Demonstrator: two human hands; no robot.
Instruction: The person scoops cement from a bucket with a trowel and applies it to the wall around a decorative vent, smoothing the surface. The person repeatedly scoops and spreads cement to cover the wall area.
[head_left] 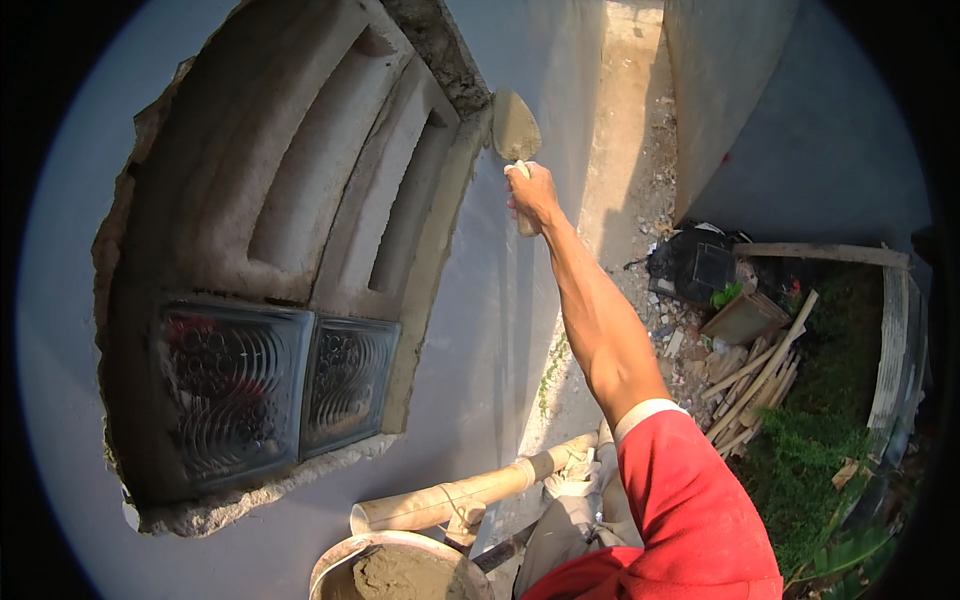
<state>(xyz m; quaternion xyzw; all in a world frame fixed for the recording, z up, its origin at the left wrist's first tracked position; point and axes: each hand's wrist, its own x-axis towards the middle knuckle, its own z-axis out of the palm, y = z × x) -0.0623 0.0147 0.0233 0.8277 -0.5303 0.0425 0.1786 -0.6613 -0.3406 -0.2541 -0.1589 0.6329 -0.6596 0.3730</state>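
Note:
My right hand (533, 193), at the end of an outstretched arm in a red sleeve, is closed round the handle of a pointing trowel (517, 128). Grey mortar coats the blade, which lies by the right edge of a recessed wall opening, near its upper corner. Set in that opening are concrete vent blocks (300, 190) with long slots and, below them, two patterned glass blocks (235, 390). A rough strip of mortar (440, 250) runs along the opening's right side. My left hand is out of view.
A bucket (345, 548) of wet mortar (405, 575) stands at the lower edge, beside a bamboo pole (470, 490). Far below on the right lie a stack of wood pieces (755, 385), a black bag (690, 262) and green plants (800, 470). A narrow path (625, 120) runs between walls.

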